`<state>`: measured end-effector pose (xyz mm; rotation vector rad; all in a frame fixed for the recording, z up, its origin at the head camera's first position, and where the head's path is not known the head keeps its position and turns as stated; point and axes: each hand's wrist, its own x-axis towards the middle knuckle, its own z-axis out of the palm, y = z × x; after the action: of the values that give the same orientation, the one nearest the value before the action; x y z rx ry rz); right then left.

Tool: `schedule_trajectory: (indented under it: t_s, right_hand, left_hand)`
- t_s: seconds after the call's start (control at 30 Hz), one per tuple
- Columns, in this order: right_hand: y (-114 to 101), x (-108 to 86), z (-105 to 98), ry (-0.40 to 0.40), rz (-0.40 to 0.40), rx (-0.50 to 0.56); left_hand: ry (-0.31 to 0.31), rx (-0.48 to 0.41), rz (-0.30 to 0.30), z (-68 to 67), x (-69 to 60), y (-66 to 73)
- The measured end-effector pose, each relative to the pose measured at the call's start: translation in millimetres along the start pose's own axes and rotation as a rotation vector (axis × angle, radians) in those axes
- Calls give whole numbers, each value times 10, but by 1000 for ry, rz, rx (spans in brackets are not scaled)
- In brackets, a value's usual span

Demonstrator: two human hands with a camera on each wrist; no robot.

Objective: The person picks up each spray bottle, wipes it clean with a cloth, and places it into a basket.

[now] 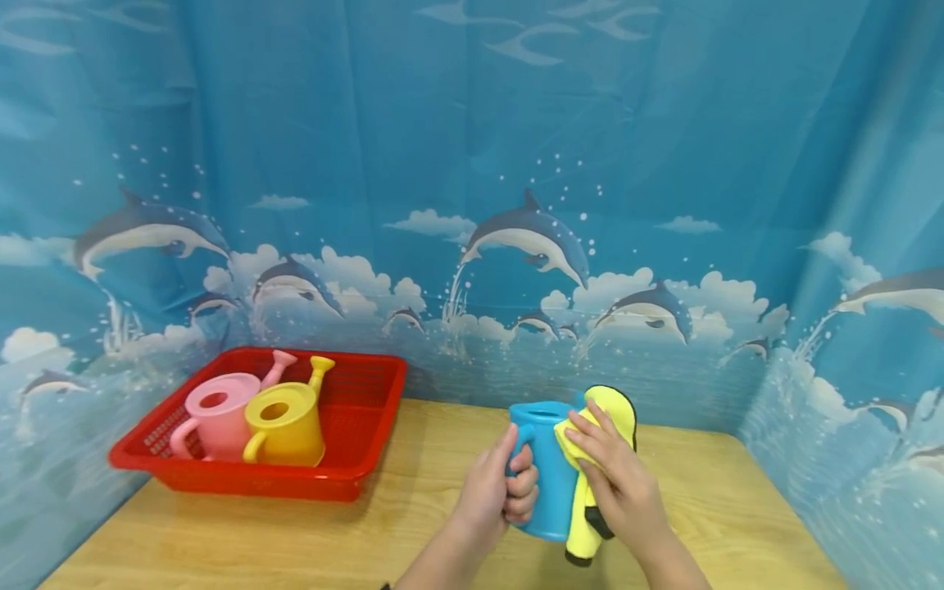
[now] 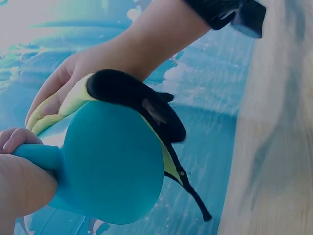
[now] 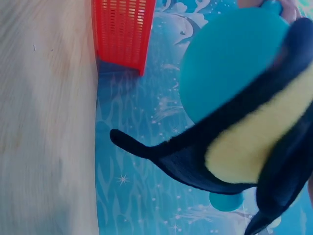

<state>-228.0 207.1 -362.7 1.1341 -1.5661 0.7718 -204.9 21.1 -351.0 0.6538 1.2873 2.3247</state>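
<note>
A blue watering can [image 1: 549, 492] is held up over the table at the centre right of the head view. My left hand [image 1: 490, 487] grips its handle, fingers curled round it. Against the can's right side my right hand [image 1: 615, 467] presses a yellow cloth [image 1: 615, 410] with black edging, its fingers lying fairly straight over the fabric. In the left wrist view the can's round bottom [image 2: 115, 161] faces the camera, and the cloth's dark edge [image 2: 132, 93] wraps along its side. Folds of the cloth [image 3: 244, 152] cover part of the can [image 3: 230, 63] in the right wrist view.
To the left, a red plastic basket [image 1: 258, 482] stands on the wooden table [image 1: 413, 524]. Inside it are a pink watering can [image 1: 229, 422] and a yellow watering can [image 1: 291, 426]. Behind the table hangs a blue curtain [image 1: 442, 147] printed with dolphins.
</note>
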Motion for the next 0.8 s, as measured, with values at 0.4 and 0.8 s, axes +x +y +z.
schedule_trajectory:
  t_s: [0.4, 0.8]
  right_hand:
    - [-2, -77, 6, 10, 78, 50]
    - [-143, -112, 293, -93, -14, 123]
  left_hand:
    - [36, -52, -38, -19, 3, 16]
    - [-17, -195, 200, -359, -49, 296]
